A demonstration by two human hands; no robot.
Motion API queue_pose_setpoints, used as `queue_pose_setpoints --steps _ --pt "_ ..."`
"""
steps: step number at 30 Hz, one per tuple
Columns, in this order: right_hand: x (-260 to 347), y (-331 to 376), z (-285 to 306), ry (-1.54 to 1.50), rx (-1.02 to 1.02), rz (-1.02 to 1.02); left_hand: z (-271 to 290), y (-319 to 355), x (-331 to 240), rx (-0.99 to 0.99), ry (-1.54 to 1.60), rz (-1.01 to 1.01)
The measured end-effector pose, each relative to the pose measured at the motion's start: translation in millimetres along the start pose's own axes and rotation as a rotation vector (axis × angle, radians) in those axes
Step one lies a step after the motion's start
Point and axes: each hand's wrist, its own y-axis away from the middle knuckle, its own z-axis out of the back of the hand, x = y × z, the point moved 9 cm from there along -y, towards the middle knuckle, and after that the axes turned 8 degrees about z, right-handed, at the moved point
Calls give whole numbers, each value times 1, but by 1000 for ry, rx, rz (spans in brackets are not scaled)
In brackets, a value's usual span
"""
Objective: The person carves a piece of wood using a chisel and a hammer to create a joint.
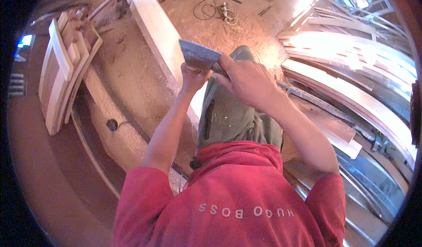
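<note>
Because grey blade [198, 56] perhaps needs steadying, right hand [251, 82] holds right end, left hand [193, 77] near edge, fingers closed, beside pale wooden beam [161, 34].

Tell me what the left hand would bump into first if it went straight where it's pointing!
The left hand would probably meet the wide gray blade first: it sits right ahead, maybe already touching, though this one view makes depth hard to judge.
</note>
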Motion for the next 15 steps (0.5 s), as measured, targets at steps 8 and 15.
queue_pose_setpoints --steps 8,15 --pt "-68 57 -4 -276 -93 -228 34 -47 116 -265 695 771" --pt "-180 128 -55 -604 -177 -628 -8 -68 43 -169 495 561"
